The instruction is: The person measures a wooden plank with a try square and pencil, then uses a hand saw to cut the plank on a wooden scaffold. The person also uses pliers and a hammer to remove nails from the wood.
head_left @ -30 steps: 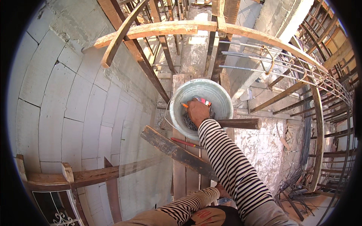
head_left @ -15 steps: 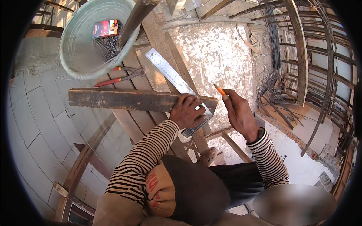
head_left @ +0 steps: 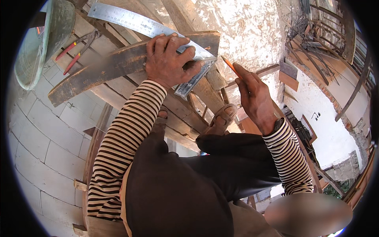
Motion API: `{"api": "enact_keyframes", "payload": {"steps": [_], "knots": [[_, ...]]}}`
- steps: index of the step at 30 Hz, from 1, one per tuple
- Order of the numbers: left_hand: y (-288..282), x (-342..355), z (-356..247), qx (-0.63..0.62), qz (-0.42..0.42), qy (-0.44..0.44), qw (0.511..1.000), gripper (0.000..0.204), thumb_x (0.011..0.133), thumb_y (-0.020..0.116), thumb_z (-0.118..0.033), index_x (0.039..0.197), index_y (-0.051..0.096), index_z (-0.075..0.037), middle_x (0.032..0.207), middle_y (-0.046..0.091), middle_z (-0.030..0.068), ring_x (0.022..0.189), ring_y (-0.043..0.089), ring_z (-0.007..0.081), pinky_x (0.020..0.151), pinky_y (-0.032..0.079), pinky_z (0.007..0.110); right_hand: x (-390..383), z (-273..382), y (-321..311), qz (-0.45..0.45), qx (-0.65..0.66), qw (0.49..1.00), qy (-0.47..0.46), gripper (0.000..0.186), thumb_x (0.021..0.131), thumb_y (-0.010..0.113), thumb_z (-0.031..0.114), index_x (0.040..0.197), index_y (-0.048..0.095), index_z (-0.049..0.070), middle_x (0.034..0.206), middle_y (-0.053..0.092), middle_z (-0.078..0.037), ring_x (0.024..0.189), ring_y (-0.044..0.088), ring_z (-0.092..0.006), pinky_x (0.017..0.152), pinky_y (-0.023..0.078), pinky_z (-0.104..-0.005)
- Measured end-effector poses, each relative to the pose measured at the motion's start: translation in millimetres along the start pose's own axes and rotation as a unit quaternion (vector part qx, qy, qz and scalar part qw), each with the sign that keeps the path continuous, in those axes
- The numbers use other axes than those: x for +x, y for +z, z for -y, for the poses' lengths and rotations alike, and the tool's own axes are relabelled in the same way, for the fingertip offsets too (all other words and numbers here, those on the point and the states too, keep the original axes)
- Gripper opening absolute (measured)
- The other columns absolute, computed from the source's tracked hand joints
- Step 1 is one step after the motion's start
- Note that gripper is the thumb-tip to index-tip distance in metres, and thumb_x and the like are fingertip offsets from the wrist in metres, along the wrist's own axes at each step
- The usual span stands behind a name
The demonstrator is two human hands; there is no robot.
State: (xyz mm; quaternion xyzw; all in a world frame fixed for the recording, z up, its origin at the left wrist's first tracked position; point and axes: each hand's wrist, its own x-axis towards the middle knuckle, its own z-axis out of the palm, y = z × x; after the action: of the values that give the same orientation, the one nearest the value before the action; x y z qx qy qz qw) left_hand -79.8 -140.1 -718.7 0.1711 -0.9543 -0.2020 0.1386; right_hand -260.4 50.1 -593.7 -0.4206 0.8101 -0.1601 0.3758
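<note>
My left hand (head_left: 167,61) has its fingers curled over a steel try square (head_left: 130,21), pressing it onto a dark, worn wooden board (head_left: 90,70). The square's long ruled blade lies diagonally across the board, and its stock (head_left: 189,85) points toward me beside my hand. My right hand (head_left: 254,98) grips an orange pencil (head_left: 229,66), its tip just off the board's right end near the square's corner. Red-handled pincers (head_left: 75,55) lie on the planks above the board's left part.
A plastic bucket (head_left: 61,27) stands at upper left, partly cut off. My sandalled feet (head_left: 221,120) are on wooden planks (head_left: 177,110), high over a dusty floor (head_left: 248,27). A block wall (head_left: 39,158) is on the left; steel bars and timber (head_left: 319,55) fill the upper right.
My right hand has left the bucket with the pencil and moved to the board's end. My left hand has come onto the square. The view has tipped down, and the bucket moved to upper left.
</note>
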Motion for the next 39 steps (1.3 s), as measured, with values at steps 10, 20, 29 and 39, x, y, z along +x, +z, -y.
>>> {"api": "enact_keyframes", "payload": {"steps": [10, 20, 29, 39], "knots": [[0, 2, 2, 0.018, 0.001, 0.007, 1.0, 0.041, 0.08, 0.079, -0.057, 0.101, 0.073, -0.022, 0.117, 0.059, -0.0006, 0.121, 0.045, 0.0274, 0.105, 0.03, 0.051, 4, 8, 1, -0.004, -0.023, 1.0, 0.012, 0.045, 0.096, 0.062, 0.002, 0.14, 0.061, 0.008, 0.082, 0.06, -0.014, 0.069, 0.061, -0.0309, 0.062, 0.051, -0.0428], [1, 1, 2, 0.015, 0.003, 0.006, 1.0, 0.041, 0.082, 0.077, -0.058, 0.101, 0.072, -0.022, 0.118, 0.058, -0.0005, 0.121, 0.045, 0.0278, 0.105, 0.03, 0.051, 4, 5, 1, 0.013, -0.03, 0.999, -0.001, 0.051, 0.093, 0.062, 0.001, 0.143, 0.06, 0.012, 0.087, 0.063, -0.013, 0.072, 0.065, -0.0306, 0.064, 0.053, -0.042], [0, 1, 2, 0.018, 0.001, 0.01, 1.0, 0.042, 0.081, 0.077, -0.058, 0.102, 0.072, -0.022, 0.12, 0.059, -0.0003, 0.123, 0.044, 0.0285, 0.105, 0.031, 0.052, 2, 0, 0, 0.032, -0.1, 0.994, -0.013, 0.053, 0.093, 0.062, 0.002, 0.144, 0.059, 0.015, 0.088, 0.062, -0.011, 0.069, 0.065, -0.0284, 0.059, 0.053, -0.0412], [-1, 2, 1, 0.009, 0.005, 0.006, 1.0, 0.038, 0.081, 0.078, -0.056, 0.101, 0.073, -0.023, 0.12, 0.058, 0.0004, 0.122, 0.044, 0.0298, 0.105, 0.032, 0.053, 40, 26, 13, -0.006, -0.12, 0.988, -0.1, 0.057, 0.089, 0.062, 0.002, 0.145, 0.058, 0.015, 0.088, 0.062, -0.011, 0.067, 0.066, -0.0289, 0.059, 0.055, -0.0406]]}}
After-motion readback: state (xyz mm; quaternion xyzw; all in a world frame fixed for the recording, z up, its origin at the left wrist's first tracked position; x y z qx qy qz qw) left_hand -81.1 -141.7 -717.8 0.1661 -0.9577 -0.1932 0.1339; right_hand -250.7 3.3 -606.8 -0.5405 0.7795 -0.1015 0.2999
